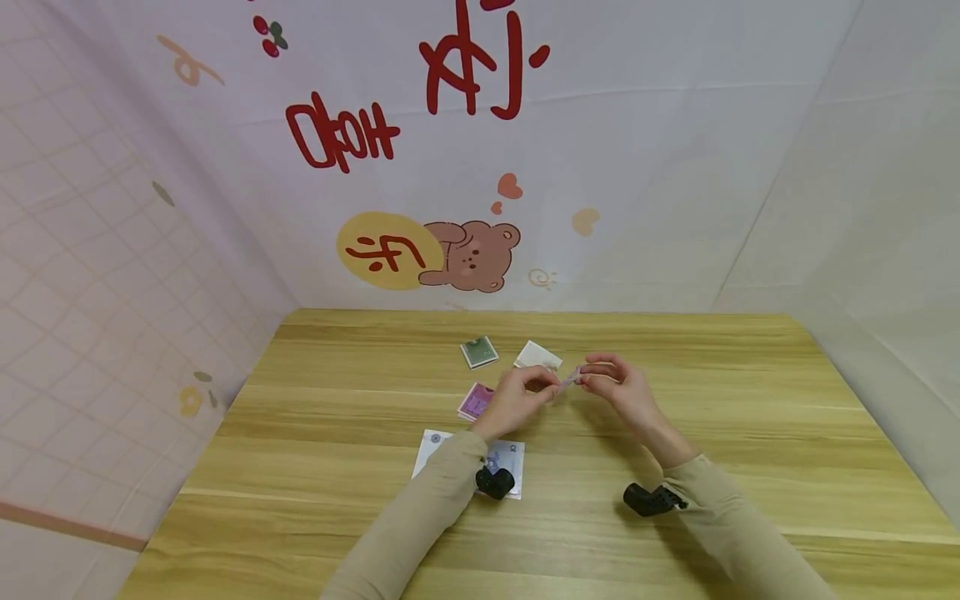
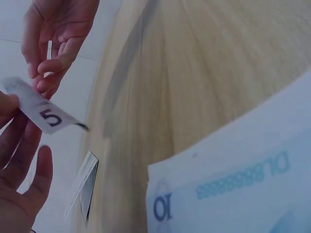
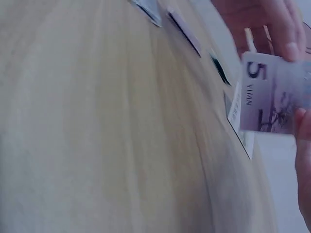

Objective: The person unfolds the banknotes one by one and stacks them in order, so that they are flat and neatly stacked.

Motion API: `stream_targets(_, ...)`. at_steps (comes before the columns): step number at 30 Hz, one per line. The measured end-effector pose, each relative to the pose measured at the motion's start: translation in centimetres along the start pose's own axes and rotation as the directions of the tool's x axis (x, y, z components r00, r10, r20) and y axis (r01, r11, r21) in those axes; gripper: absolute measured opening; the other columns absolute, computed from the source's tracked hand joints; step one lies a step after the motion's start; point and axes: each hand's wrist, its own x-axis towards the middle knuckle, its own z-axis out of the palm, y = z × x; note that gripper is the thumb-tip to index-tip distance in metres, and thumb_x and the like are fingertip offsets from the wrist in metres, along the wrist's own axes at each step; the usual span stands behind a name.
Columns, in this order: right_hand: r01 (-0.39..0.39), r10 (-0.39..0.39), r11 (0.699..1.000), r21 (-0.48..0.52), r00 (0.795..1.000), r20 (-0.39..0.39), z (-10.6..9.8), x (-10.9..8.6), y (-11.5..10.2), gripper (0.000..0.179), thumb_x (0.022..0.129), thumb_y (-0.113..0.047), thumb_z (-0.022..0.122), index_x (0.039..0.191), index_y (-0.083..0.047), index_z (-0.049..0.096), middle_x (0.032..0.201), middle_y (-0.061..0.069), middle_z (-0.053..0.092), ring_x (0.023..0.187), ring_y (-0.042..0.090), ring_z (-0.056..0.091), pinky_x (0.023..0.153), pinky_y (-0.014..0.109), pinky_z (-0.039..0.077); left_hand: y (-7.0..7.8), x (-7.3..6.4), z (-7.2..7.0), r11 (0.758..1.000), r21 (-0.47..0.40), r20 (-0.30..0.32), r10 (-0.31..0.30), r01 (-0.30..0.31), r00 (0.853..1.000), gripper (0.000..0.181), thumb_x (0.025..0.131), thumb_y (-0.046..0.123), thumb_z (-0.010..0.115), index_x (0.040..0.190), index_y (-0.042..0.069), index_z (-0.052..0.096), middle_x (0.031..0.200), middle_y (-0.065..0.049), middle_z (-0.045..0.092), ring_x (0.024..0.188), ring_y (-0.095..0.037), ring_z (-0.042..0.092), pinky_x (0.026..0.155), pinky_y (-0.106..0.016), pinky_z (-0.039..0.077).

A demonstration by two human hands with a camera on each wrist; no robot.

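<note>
Table: the wood-grain table (image 1: pixel 300 467) bears four separate paper pieces; a fifth is held above it.
Blue 10 note: the note (image 1: pixel 508 454) lies unfolded near the front; the left sleeve (image 1: pixel 405 533) and left wrist camera (image 1: pixel 495 483) cross over it and hide its middle.
Purple note: folded piece (image 1: pixel 472 402), beyond the blue one, partly hidden by the left forearm.
Green note: folded piece (image 1: pixel 480 352), behind the purple one and apart from it.
Left hand: the hand (image 1: pixel 519 400) pinches the left end of the held note between thumb and fingers.
Pale folded piece: this (image 1: pixel 538 354) rests on the table just beyond the left hand; its fold stands partly parted in both wrist views.
5-yuan note: the purple-grey note (image 3: pixel 267 97) is raised off the table between the two hands, tilted, with "5 YUAN" legible.
Right hand: the hand (image 1: pixel 628 398) has thumb and fingertip clamped on the note's right end.
Right wrist camera: black unit (image 1: pixel 651 500) at the cuff.
</note>
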Motion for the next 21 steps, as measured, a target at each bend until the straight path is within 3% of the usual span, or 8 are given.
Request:
stream_targets(5,0.084,-0.084,0.996,-0.008,0.996,-0.006,0.8,-0.2,0.3,0.024,0.090,0.011,0.057,0.109,0.022,0.047,0.097,0.017,0.061,0.086,0.014,0.067,0.081,0.037,0.054,0.0,0.0,0.3,0.998,-0.053,-0.072,-0.024,0.020,0.997,0.005,0.088,0.000,0.067,0.093,-0.001,0.069,0.090,-0.010,0.070,0.080,-0.012,0.062,0.074,-0.023,0.051)
stream_targets(11,0.176,-0.174,0.973,-0.152,0.984,0.025,2.3,-0.7,0.2,0.017,0.088,0.009,0.063,0.104,0.014,0.060,0.102,0.025,0.061,0.090,0.021,0.064,0.077,0.026,0.054,0.0,0.0,0.4,0.979,-0.170,-0.144,-0.135,0.110,0.980,0.007,0.086,-0.005,0.066,0.093,-0.008,0.068,0.090,-0.017,0.068,0.082,-0.019,0.064,0.074,-0.023,0.052)
stream_targets(15,0.218,-0.218,0.943,-0.251,0.975,0.029,3.2,-1.0,0.1,0.019,0.086,0.007,0.067,0.105,0.007,0.064,0.104,0.024,0.062,0.093,0.031,0.062,0.075,0.025,0.053,0.3,0.0,0.3,0.937,-0.300,-0.130,-0.224,0.177,0.966,0.011,0.087,-0.008,0.063,0.096,-0.015,0.064,0.092,-0.026,0.065,0.083,-0.022,0.063,0.075,-0.028,0.054)
stream_targets(21,0.250,-0.266,0.899,-0.360,0.964,0.005,4.0,-1.2,0.2,0.025,0.081,0.002,0.076,0.103,0.002,0.064,0.102,0.016,0.063,0.091,0.034,0.063,0.070,0.034,0.055,3.1,-0.6,-0.5,0.866,-0.447,-0.072,-0.284,0.223,0.956,0.015,0.089,-0.009,0.061,0.099,-0.020,0.060,0.094,-0.033,0.064,0.080,-0.022,0.065,0.078,-0.040,0.055)
